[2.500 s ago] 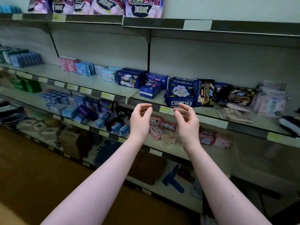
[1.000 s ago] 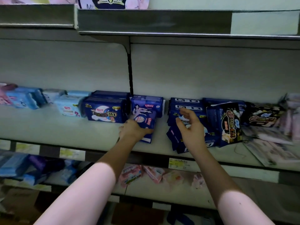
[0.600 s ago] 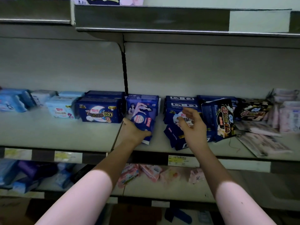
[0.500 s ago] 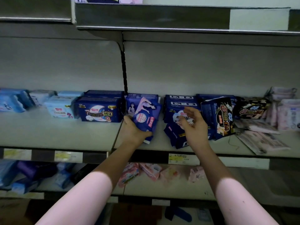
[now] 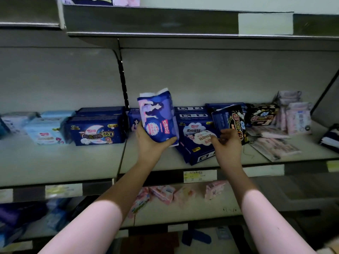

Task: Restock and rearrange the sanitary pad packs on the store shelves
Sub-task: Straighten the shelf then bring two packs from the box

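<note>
Blue pack (image 5: 157,118) lifted off shelf (image 5: 73,162) (left hand (image 5: 150,143) gripping).

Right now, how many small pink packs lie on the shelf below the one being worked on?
4 pink packs in a row between the arms: leftmost, next, third, rightmost. The left arm and right arm may hide others.

**Q:** Which parts of the person appear in the head view?

**A:** Two forearms and two hands: the left forearm (image 5: 117,195) ending in the left hand (image 5: 150,143), and the right forearm (image 5: 256,198) ending in the right hand (image 5: 228,145).

**Q:** What is worn?

**A:** Both hands are bare, and both forearms are bare down to the lower frame edge. A curved shadow line crosses each forearm. Beyond it, wrists and hands are dimly lit.
</note>
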Available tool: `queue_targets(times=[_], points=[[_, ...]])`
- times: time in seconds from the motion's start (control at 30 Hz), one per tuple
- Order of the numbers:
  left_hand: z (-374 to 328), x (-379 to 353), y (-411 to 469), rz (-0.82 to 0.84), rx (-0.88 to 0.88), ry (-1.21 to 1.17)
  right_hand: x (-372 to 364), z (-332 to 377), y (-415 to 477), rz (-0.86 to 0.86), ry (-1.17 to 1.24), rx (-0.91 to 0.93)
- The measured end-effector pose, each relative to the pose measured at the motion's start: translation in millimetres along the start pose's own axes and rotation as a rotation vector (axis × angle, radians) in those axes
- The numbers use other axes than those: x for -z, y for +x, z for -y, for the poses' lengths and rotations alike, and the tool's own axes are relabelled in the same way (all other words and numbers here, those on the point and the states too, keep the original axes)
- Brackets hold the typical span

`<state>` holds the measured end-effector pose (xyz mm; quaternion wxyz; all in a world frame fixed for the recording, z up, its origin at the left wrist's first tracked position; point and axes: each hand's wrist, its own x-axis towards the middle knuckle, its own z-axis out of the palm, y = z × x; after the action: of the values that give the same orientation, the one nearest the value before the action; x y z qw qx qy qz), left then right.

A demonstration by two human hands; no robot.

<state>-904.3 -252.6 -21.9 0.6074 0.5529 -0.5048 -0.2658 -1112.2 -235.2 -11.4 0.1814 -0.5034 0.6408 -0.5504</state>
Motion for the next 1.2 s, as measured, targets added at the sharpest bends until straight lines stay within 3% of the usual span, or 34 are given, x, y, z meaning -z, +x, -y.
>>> queue_targets(times=[0.2, 0.47, 0.73, 0.83, 1.03, 1.2], points=[[4.9, -6.0, 4.2, 0.027, -0.016, -0.004, 4.8, -10.4, 0.5, -0.018, -0.157, -0.193], [8.2, 0.0, 8.9, 0.064, -0.022, 0.046, -3.9, -0.2, -2.7, 0.138, -0.426, -0.265], [11.1, 13.5, 21.2, 0.131, -0.019, 0.13, -32.4, 5.1, -5.2, 0.128, -0.58, -0.301], [14.0, 15.0, 24.7, 0.152, -0.017, 0.139, -41.6, 11.1, -3.6, 0.09, -0.487, -0.327], [18.3, 17.5, 26.6, 0.177, -0.006, 0.147, -51.3, 11.1, -5.3, -0.049, -0.041, -0.45], [17.0, 18.2, 24.7, 0.174, 0.009, 0.102, -49.3, 12.8, -10.5, -0.195, 0.127, -0.408]])
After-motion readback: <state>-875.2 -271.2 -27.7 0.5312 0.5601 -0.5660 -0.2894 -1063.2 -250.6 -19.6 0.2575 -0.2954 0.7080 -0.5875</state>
